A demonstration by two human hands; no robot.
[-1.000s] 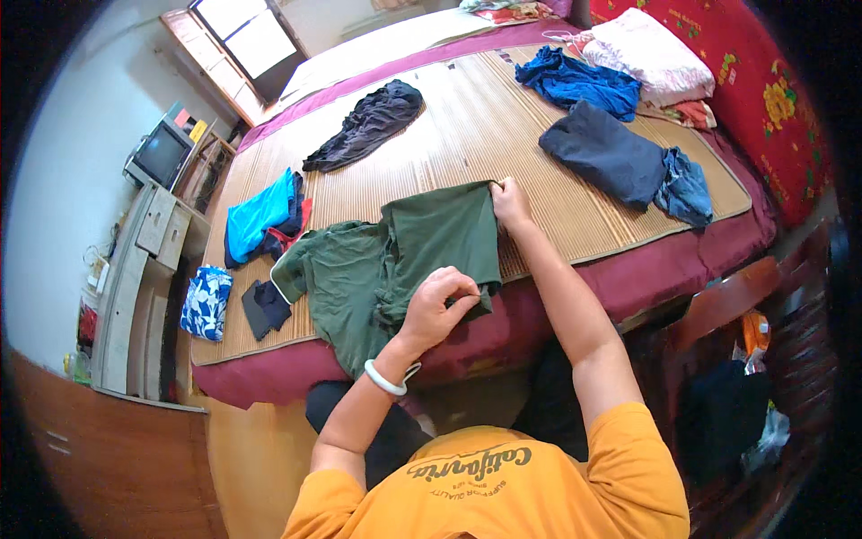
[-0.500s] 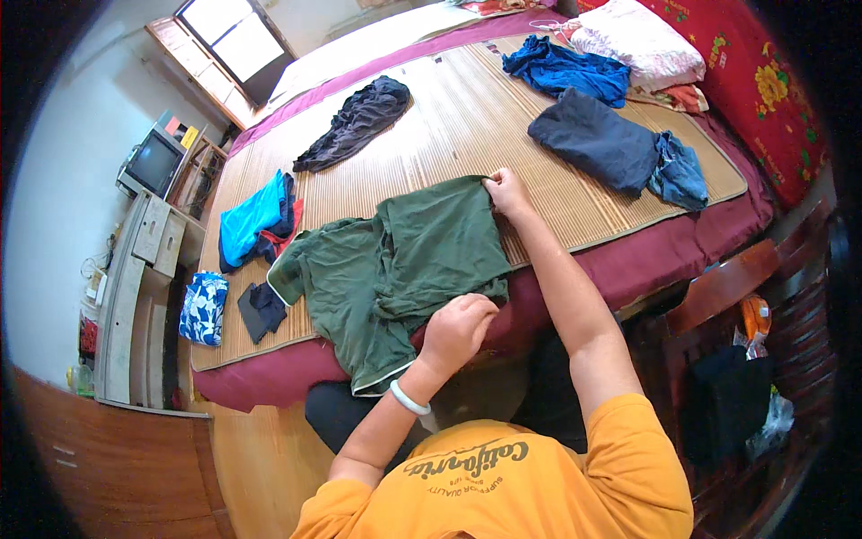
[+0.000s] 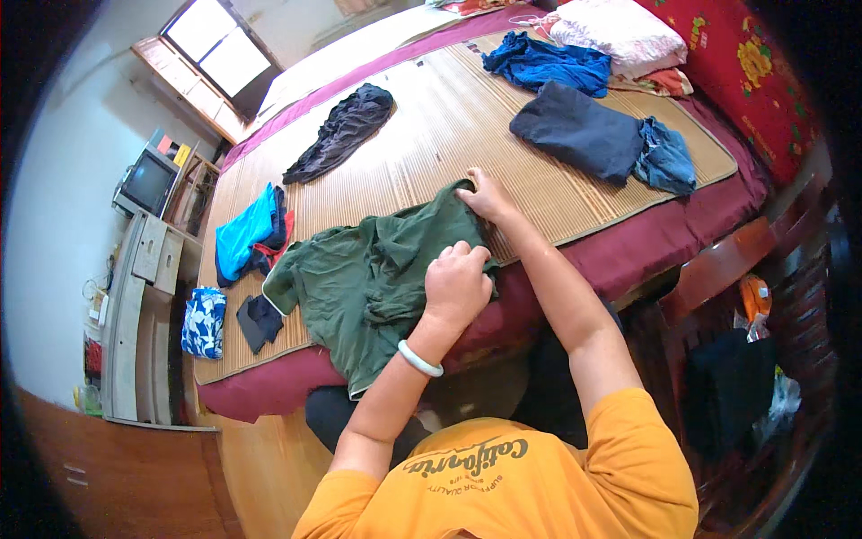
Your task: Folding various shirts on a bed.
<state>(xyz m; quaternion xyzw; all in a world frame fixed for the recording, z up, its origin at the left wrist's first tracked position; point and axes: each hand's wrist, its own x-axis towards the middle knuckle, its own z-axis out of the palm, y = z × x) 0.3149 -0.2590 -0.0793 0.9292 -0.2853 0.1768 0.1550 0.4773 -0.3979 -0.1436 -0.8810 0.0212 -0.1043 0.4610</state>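
Observation:
A dark green garment (image 3: 350, 292) with thin white edging lies rumpled across the near edge of the bed, its lower part hanging toward my knees. My right hand (image 3: 485, 196) pinches its far right corner and holds that edge slightly raised. My left hand (image 3: 456, 286), with a pale bangle at the wrist, is closed over the near right part of the garment; its fingertips are partly hidden, and cloth bunches beside them. Between the two hands the fabric is creased.
On the bed mat (image 3: 449, 148) lie a dark crumpled garment (image 3: 341, 135), blue clothing (image 3: 549, 63), folded dark trousers (image 3: 579, 135) with denim (image 3: 664, 157), a bright blue garment (image 3: 244, 235), a small dark folded piece (image 3: 259, 322) and blue-white floral cloth (image 3: 204, 323). A wooden chair (image 3: 723, 269) stands right.
My left hand has moved away from me and closed on the garment's near right part. That corner has been lifted and drawn toward my right hand, and the cloth is more bunched.

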